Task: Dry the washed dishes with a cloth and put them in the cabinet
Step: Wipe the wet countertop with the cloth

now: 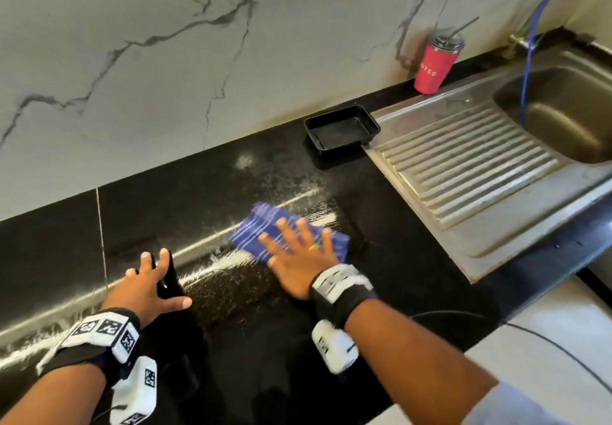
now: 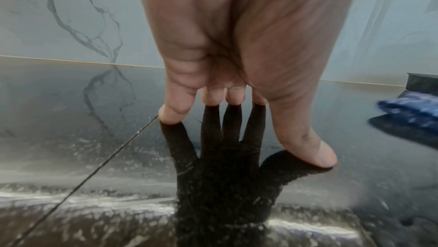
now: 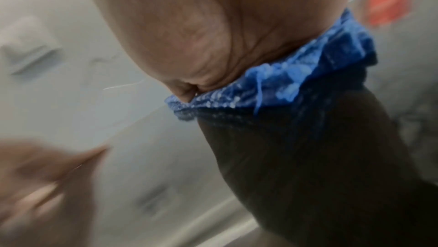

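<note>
Light was bright and even. The glossy desk (image 1: 231,342) threw streaks of glare and mirrored the left fingers (image 2: 170,114). The right-wrist view was heavily motion-blurred; the head view bowed at its edges.

Countertop (image 1: 251,342), running left to right along the wall (image 1: 165,60) behind it; sink unit at its right end, draining board (image 1: 463,166) left of the basin (image 1: 563,116); tray (image 1: 342,130) on the countertop near the wall, just beside the draining board's left edge; tumbler (image 1: 433,67) upright behind the tray to its right, against the wall; cloth (image 1: 261,229) on the countertop in front of the tray, under the right hand (image 1: 298,259); left hand (image 1: 145,289) to the cloth's left, fingertips (image 2: 170,118) on the countertop, apart from the cloth.
</note>
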Motion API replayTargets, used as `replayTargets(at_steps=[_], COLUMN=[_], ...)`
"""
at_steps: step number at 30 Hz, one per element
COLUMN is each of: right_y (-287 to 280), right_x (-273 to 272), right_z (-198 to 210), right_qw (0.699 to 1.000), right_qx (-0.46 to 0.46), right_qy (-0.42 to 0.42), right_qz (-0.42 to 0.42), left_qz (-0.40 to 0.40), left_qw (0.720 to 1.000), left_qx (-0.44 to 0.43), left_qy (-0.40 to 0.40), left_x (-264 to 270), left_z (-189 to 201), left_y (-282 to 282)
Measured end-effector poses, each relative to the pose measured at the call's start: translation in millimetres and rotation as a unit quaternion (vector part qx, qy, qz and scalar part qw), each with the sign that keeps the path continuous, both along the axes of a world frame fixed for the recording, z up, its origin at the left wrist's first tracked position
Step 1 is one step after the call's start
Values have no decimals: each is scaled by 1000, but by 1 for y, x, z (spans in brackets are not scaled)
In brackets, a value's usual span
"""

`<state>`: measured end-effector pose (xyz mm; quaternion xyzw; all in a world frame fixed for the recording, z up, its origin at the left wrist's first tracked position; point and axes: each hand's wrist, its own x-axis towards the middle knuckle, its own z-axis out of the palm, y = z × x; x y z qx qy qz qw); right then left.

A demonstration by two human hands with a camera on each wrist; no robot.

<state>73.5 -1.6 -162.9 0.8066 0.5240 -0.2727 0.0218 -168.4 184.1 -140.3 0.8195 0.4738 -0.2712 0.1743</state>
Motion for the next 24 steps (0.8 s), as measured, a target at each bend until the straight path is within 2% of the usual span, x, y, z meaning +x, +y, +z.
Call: replayTargets(at_steps=[2, 4, 7, 10, 13, 15, 16, 18, 20, 22, 24], right_y=[-3, -10, -17, 1, 29, 43, 45, 42, 35, 26, 19], right_x=[65, 125, 158, 112, 15, -49, -70, -76, -45, 5, 49], right_z=[-1, 8, 17, 15, 13, 16, 17, 13, 5, 5, 13], right_qw=[994, 973, 946, 958, 987, 998, 999, 997, 1000, 995, 973], right_qx=[-12, -40, -68, -49, -12, -11, -20, -24, -16, -25, -47], right_qy=[-31, -20, 15, 0, 0, 35, 47, 54, 16, -27, -19], right_qz=[-108, -228, -317, -282, -160, -53, -5, 47, 15, -94, -227], left_qz=[-6, -7, 6, 8, -2, -1, 0, 5, 4, 1, -17], left_qw=[1000, 1000, 1000, 999, 1000, 1000, 1000, 999, 1000, 999, 999], left_qx=[4, 5, -2, 1, 2, 2, 5, 4, -5, -17, -32], left_qy=[0, -4, -27, -37, -23, -27, -31, -33, -30, -29, -37], left_x=[1, 1, -7, -11, -3, -2, -2, -5, -7, -6, -4], left_z=[2, 0, -6, -10, -3, 0, 0, 0, -1, 0, 7], left_y=[-2, -1, 1, 1, 3, 2, 1, 1, 1, 3, 9])
